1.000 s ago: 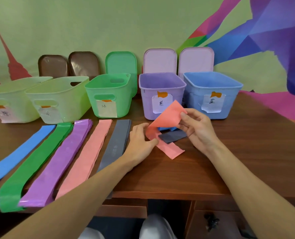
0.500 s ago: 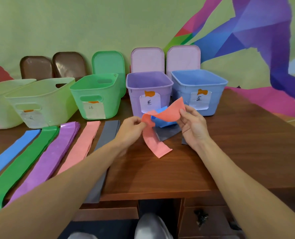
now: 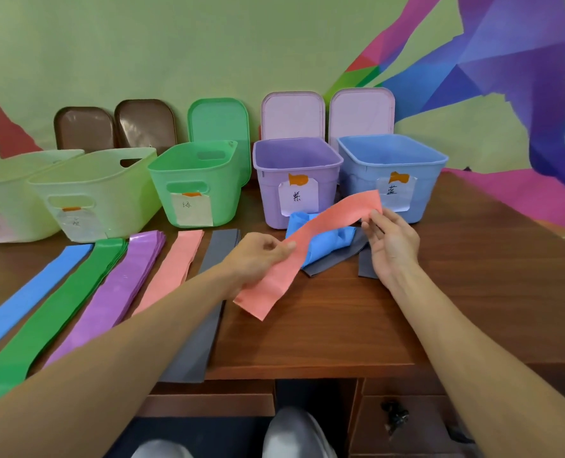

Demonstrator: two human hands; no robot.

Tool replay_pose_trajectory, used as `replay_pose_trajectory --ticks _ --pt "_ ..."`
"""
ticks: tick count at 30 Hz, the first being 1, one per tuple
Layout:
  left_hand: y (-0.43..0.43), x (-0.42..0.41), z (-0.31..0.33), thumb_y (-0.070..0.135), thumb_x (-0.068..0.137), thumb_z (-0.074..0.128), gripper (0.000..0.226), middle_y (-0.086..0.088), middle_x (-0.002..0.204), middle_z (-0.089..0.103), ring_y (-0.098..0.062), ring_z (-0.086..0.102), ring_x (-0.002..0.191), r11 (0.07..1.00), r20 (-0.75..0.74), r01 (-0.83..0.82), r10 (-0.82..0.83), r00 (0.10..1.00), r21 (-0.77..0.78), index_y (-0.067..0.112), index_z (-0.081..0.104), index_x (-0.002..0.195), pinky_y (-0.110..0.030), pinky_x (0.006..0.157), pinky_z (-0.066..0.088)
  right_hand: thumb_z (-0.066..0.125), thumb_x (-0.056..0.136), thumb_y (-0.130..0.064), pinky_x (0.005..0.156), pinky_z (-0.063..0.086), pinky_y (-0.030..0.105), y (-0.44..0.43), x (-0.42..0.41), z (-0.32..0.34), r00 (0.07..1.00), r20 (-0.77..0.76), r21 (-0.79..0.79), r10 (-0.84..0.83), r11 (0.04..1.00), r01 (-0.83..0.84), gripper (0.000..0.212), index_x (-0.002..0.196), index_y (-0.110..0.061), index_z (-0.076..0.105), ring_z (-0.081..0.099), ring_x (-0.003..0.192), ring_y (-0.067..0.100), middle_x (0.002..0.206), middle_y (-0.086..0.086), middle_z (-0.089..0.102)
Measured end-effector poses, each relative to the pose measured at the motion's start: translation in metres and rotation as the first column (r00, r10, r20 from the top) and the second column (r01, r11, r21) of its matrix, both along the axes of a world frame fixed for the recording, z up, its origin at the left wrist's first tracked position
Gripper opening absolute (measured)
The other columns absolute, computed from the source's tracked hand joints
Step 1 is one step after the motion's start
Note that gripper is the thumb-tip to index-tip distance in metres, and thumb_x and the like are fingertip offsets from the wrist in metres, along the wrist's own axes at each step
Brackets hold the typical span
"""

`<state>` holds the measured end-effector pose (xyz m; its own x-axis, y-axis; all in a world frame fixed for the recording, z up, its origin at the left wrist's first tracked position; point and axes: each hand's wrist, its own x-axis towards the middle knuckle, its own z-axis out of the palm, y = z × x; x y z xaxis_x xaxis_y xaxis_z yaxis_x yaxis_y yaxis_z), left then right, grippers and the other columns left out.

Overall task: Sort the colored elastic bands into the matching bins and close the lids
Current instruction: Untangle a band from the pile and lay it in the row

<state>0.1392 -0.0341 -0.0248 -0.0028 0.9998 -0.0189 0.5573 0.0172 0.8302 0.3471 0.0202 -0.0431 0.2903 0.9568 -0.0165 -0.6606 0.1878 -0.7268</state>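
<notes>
A salmon-pink elastic band (image 3: 320, 233) is stretched out above the table between both hands. My left hand (image 3: 258, 256) pinches it near the middle; my right hand (image 3: 391, 241) holds its far end with the fingertips. Under it lie a crumpled blue band (image 3: 327, 239) and dark grey bands (image 3: 334, 259). Sorted flat piles lie at the left: blue (image 3: 33, 292), green (image 3: 59, 312), purple (image 3: 119, 285), pink (image 3: 172, 266), grey (image 3: 205, 325). Open bins stand behind: two pale green (image 3: 86, 190), green (image 3: 191, 180), purple (image 3: 294, 173), blue (image 3: 396, 166).
Lids lean against the wall behind the bins: two brown (image 3: 142, 125), one green (image 3: 220, 122), two pink (image 3: 360, 114). The wooden table (image 3: 456, 276) ends close in front, with drawers below. The piles at the left overhang the front edge.
The pink band was folded and partly on the table; both hands have lifted it and pulled it out straight. The blue band beneath has come into view.
</notes>
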Motion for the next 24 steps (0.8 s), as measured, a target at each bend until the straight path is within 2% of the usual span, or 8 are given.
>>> replay_pose_trajectory --ticks 4,7,10,14,17,19,22,24 --pt "-0.011 -0.003 0.006 0.033 0.082 0.072 0.022 -0.001 0.100 0.066 -0.012 0.061 0.085 0.993 -0.008 0.080 -0.081 0.997 -0.082 0.018 0.064 0.096 -0.021 0.068 0.046 0.065 0.083 0.004 0.070 0.057 0.022 0.002 -0.002 -0.002 0.988 0.129 -0.016 -0.080 0.996 0.082 0.014 0.096 -0.001 0.062 0.064 0.068 0.016 0.079 0.011 0.065" --pt "-0.022 -0.006 0.015 0.028 0.086 0.067 0.020 0.001 0.099 0.065 -0.010 0.061 0.085 0.984 -0.070 0.118 -0.129 0.989 -0.136 0.018 0.061 0.102 -0.021 0.067 0.046 0.064 0.084 0.001 0.065 0.056 0.022 0.003 -0.004 -0.006 0.946 0.301 0.006 -0.122 0.992 0.126 0.013 0.097 -0.001 0.063 0.066 0.065 0.015 0.075 0.010 0.065" --pt "-0.034 -0.012 0.025 0.027 0.090 0.062 0.019 -0.001 0.103 0.065 -0.014 0.060 0.090 0.991 -0.171 0.114 -0.124 0.977 -0.070 0.014 0.066 0.104 -0.024 0.074 0.047 0.065 0.085 -0.004 0.060 0.054 0.022 0.003 -0.007 -0.010 0.856 0.499 0.055 -0.138 0.990 0.128 0.005 0.087 -0.009 0.064 0.067 0.063 0.015 0.072 0.008 0.067" --pt "-0.054 -0.033 0.039 0.031 0.090 0.062 0.020 0.008 0.088 0.063 -0.009 0.058 0.082 0.996 -0.212 0.093 -0.092 0.973 -0.007 0.017 0.069 0.102 -0.017 0.065 0.041 0.066 0.084 -0.011 0.054 0.051 0.018 0.001 -0.015 -0.007 0.699 0.691 0.104 -0.186 0.982 0.159 0.004 0.082 -0.014 0.065 0.064 0.059 0.012 0.073 0.006 0.068" --pt "-0.070 -0.057 0.044 0.035 0.087 0.065 0.019 0.007 0.088 0.062 -0.006 0.055 0.078 0.999 -0.216 0.037 -0.031 0.976 0.025 0.019 0.069 0.097 -0.021 0.065 0.041 0.066 0.083 -0.012 0.048 0.049 0.015 -0.005 -0.032 0.003 0.595 0.777 0.140 -0.206 0.978 0.155 0.004 0.081 -0.016 0.066 0.062 0.062 0.013 0.072 0.004 0.067" --pt "-0.081 -0.073 0.046 0.035 0.086 0.066 0.018 0.003 0.091 0.063 -0.010 0.056 0.079 0.999 -0.201 -0.006 0.016 0.979 0.049 0.019 0.069 0.094 -0.025 0.068 0.043 0.066 0.084 -0.014 0.052 0.052 0.019 -0.007 -0.048 0.011 0.522 0.828 0.168 -0.203 0.979 0.115 0.002 0.083 -0.016 0.067 0.063 0.065 0.015 0.075 0.003 0.068" --pt "-0.099 -0.098 0.046 0.032 0.088 0.065 0.016 0.003 0.085 0.063 -0.010 0.057 0.075 0.999 -0.154 -0.034 0.039 0.987 0.035 0.018 0.068 0.093 -0.022 0.063 0.043 0.066 0.082 -0.018 0.067 0.057 0.035 -0.006 -0.071 0.021 0.412 0.885 0.197 -0.217 0.976 0.090 0.002 0.081 -0.017 0.068 0.066 0.069 0.018 0.077 0.003 0.070" --pt "-0.110 -0.115 0.047 0.031 0.089 0.064 0.015 0.004 0.085 0.063 -0.009 0.058 0.075 0.999 -0.121 -0.052 0.054 0.991 0.014 0.017 0.068 0.093 -0.021 0.061 0.043 0.066 0.082 -0.018 0.073 0.057 0.039 -0.007 -0.087 0.026 0.367 0.906 0.205 -0.212 0.977 0.058 0.002 0.081 -0.018 0.067 0.067 0.073 0.019 0.078 0.003 0.070"
